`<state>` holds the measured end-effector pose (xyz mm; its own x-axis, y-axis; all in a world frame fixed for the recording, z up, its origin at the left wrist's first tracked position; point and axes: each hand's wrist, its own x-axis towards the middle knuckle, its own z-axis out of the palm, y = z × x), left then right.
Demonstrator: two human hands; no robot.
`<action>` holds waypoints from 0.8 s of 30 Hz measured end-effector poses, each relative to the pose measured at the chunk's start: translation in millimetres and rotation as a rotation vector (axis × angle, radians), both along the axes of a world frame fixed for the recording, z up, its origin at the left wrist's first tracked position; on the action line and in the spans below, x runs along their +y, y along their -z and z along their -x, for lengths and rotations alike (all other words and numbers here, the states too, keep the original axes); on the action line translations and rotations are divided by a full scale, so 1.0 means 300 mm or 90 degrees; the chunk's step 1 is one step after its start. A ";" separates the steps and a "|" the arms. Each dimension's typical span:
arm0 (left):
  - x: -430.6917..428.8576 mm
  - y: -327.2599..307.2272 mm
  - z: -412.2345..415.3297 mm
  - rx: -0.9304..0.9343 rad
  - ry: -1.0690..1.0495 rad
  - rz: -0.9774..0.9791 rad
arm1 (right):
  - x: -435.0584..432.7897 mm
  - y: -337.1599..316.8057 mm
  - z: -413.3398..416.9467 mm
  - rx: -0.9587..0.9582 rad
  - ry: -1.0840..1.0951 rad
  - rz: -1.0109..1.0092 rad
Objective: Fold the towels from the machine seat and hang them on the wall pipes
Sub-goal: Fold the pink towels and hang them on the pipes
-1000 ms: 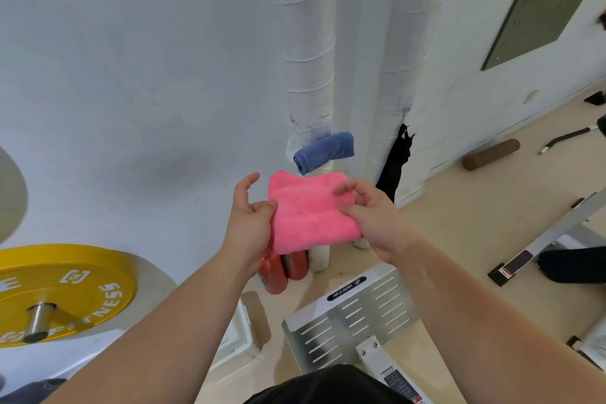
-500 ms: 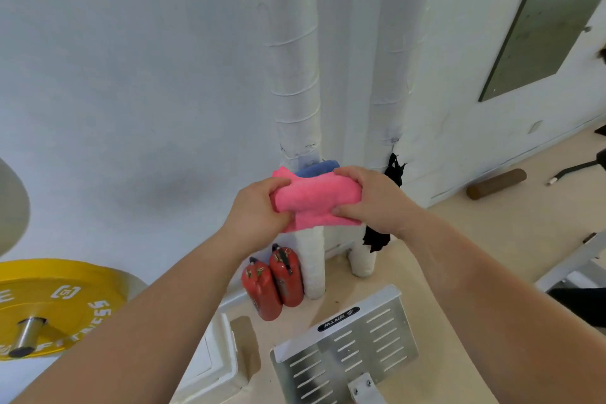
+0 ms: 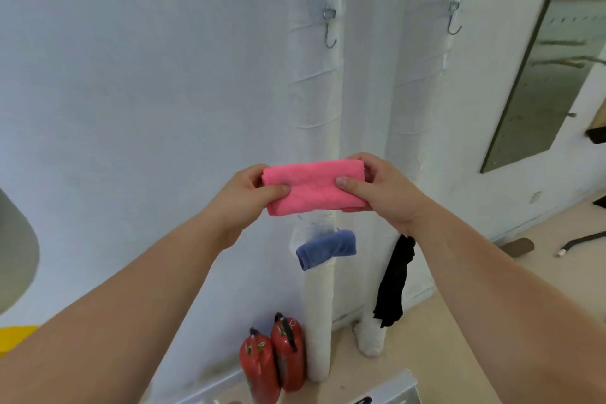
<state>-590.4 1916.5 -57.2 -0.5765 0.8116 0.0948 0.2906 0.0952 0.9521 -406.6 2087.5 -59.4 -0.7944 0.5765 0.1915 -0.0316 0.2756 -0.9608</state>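
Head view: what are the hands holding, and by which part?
A folded pink microfibre towel, pinched at its two short ends: left hand on the left end, right hand on the right.

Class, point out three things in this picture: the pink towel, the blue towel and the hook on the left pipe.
pink towel point(image 3: 314, 185), head view, middle of its folded face.
blue towel point(image 3: 326, 248), head view, its rolled middle.
left hook point(image 3: 329, 28), head view, its metal shank.

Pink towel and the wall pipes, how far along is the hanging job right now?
Done: a folded blue towel already hangs on the left pipe, and a black cloth hangs on the right pipe. In hand: the folded pink towel, pinched between left hand and right hand, not yet hung. Whether more towels wait on the seat is out of view.
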 end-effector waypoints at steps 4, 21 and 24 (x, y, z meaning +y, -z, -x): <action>0.045 -0.057 0.101 0.013 -0.010 -0.039 | -0.013 -0.062 0.125 0.033 0.081 0.002; 0.257 -0.340 0.147 0.205 0.019 -0.292 | 0.175 -0.350 0.207 0.216 0.126 -0.149; 0.324 -0.407 0.114 0.208 0.014 -0.314 | 0.267 -0.427 0.188 0.235 0.091 -0.187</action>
<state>-624.6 2013.6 65.0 -0.4379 0.6377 0.6338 0.5726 -0.3457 0.7434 -462.9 2167.6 68.7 -0.5596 0.5542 0.6162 -0.2976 0.5596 -0.7735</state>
